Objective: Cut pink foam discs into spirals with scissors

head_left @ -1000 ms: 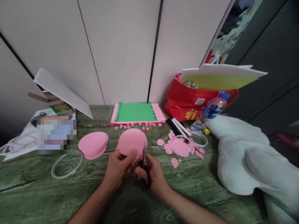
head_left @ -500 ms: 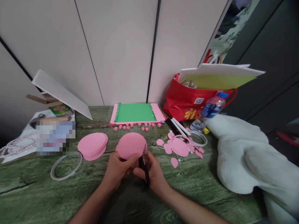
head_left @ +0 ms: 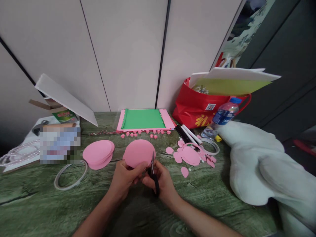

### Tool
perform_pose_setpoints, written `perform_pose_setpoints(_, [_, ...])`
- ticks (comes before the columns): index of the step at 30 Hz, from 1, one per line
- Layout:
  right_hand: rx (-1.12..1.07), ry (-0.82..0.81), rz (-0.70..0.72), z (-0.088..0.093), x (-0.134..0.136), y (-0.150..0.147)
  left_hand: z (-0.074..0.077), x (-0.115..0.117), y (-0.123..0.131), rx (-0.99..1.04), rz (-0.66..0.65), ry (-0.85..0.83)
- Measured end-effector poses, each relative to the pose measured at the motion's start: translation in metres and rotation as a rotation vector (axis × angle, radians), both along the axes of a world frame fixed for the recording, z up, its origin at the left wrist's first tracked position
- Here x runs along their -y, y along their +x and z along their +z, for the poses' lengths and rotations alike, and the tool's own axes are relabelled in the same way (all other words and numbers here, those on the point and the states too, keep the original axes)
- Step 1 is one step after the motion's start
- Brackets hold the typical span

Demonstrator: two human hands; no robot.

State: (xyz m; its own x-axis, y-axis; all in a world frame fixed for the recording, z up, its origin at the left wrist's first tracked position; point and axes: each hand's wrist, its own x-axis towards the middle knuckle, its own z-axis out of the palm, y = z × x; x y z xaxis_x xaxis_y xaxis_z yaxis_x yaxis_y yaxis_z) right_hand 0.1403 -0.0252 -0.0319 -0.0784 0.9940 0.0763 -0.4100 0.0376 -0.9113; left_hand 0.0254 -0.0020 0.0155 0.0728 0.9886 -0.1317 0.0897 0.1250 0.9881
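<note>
In the middle of the head view, my left hand (head_left: 127,176) pinches the lower edge of a round pink paper disc (head_left: 139,153), thumb on top. My right hand (head_left: 161,181) grips black-handled scissors (head_left: 154,179), whose blades point away from me and lie at the disc's right edge. How far the blades are parted I cannot tell. To the left lies a loose stack of pink paper circles (head_left: 97,153). On the right is a heap of pink paper offcuts and small pieces (head_left: 189,155).
Small pink rolled pieces (head_left: 151,136) line up before green and pink sheets (head_left: 144,119). Tape rolls (head_left: 59,185) lie on both sides. Pens (head_left: 189,134), a water bottle (head_left: 223,113) and a red bag (head_left: 189,108) stand right, beside a white plush thing (head_left: 254,171).
The scissors and my right hand have shifted very slightly at the disc's edge. My left hand keeps its hold on the disc. The view has moved a touch.
</note>
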Motion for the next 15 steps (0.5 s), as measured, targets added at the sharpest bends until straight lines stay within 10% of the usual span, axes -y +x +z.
perform_pose_setpoints(15, [0.038, -0.044, -0.013, 0.0017, 0.0003, 0.0001, 0.0018, -0.0005, -0.0005, 0.054, 0.000, -0.004])
